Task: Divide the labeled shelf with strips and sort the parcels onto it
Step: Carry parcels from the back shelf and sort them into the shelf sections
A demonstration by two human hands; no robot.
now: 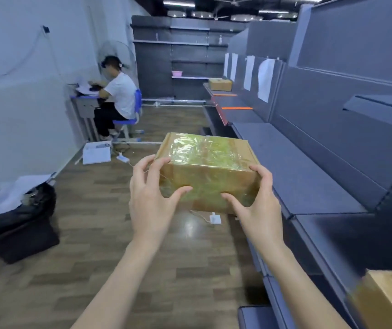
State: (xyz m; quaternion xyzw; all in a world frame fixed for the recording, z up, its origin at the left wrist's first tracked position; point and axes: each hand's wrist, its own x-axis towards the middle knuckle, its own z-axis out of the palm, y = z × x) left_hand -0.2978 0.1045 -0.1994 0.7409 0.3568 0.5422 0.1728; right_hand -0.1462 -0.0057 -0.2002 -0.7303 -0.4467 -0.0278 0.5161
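Observation:
I carry a taped brown cardboard parcel (208,172) in front of me, above the wooden floor. My left hand (153,198) grips its left end and my right hand (257,203) grips its right end, fingers curled over the edges. The grey shelf (297,172) runs along my right side. Far down it, two orange strips (237,108) lie across the shelf, with white paper labels (265,77) hanging on the back panel above. Another parcel (220,84) rests on the shelf's far end. A third parcel (389,302) shows at the bottom right, blurred.
A person sits at a small desk (84,103) by the left wall. A black bag with papers (17,217) lies on the floor at left. A white box (96,153) and a white cable adapter (214,218) lie on the floor.

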